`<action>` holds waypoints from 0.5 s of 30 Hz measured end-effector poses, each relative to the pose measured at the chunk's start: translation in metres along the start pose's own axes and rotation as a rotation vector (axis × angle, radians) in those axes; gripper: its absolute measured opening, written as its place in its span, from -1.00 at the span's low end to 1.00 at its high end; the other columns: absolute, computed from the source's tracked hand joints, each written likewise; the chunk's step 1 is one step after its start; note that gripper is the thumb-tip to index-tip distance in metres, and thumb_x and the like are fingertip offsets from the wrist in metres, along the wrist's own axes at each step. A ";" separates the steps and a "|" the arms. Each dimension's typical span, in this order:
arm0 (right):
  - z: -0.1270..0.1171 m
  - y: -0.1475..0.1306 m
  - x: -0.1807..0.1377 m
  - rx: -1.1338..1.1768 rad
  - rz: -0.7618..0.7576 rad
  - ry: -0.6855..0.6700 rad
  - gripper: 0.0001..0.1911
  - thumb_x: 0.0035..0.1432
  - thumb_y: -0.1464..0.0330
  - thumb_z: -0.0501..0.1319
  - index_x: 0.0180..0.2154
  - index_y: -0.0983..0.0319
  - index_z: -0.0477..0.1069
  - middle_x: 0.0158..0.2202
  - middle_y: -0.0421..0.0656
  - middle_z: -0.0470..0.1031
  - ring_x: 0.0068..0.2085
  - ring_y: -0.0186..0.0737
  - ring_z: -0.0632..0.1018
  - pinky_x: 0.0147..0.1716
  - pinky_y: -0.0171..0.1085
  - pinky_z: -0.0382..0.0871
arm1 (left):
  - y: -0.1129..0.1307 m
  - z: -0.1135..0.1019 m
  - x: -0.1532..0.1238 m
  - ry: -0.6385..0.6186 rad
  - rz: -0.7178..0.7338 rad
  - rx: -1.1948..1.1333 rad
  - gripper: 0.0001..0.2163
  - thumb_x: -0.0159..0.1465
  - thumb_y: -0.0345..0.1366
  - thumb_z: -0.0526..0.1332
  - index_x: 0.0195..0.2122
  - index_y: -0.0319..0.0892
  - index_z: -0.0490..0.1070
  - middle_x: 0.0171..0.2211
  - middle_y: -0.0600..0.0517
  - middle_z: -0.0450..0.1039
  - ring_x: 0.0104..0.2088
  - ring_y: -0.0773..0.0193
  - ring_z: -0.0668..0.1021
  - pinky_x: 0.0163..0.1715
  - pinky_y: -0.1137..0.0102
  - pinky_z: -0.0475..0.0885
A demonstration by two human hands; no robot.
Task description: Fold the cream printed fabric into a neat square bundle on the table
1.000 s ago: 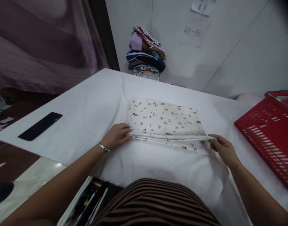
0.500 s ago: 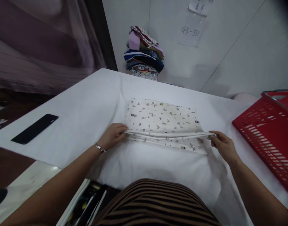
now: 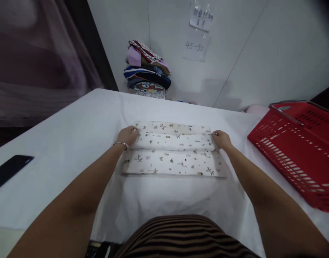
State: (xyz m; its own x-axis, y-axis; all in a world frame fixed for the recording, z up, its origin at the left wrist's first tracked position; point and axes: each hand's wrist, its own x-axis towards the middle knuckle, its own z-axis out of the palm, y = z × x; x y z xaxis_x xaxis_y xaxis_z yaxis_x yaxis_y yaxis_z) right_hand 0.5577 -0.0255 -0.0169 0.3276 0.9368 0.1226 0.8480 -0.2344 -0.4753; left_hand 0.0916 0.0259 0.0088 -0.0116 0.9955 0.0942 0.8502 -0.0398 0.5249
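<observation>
A white cloth with small printed figures (image 3: 172, 157) lies on the table, partly folded over itself. My left hand (image 3: 128, 136) pinches the folded edge at the cloth's left end. At the right end, my right hand (image 3: 220, 139) grips the same edge with its fingers closed. Both hands sit over the far half of the cloth. A thin bracelet circles my left wrist.
The table carries a white cover (image 3: 73, 136). A red plastic basket (image 3: 296, 143) stands at the right. A stack of folded clothes (image 3: 147, 71) rests against the wall at the back. A black phone (image 3: 8, 171) lies at the left edge.
Both hands carried the cloth's near edge away from me and over its far half, making a fold. The camera tilted and shifted, so the phone and basket moved in the view.
</observation>
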 end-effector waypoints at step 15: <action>-0.025 0.011 -0.103 0.227 -0.359 -0.109 -0.70 0.15 0.22 0.05 -0.17 0.21 0.43 -0.25 -0.11 0.50 -0.29 -0.21 0.49 -0.30 -0.25 0.37 | 0.013 0.006 -0.075 0.044 0.610 0.116 -0.66 0.24 -0.09 0.03 -0.16 -0.22 0.40 -0.15 -0.06 0.44 -0.09 0.15 0.43 -0.05 0.25 0.32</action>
State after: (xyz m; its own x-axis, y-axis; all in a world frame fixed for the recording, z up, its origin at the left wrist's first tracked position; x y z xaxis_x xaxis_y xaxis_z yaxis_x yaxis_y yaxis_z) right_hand 0.5441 -0.1312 -0.0133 -0.0273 0.9732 0.2285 0.7832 0.1628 -0.6001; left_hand 0.1069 -0.0490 0.0031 0.4747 0.7920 0.3839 0.7621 -0.5881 0.2708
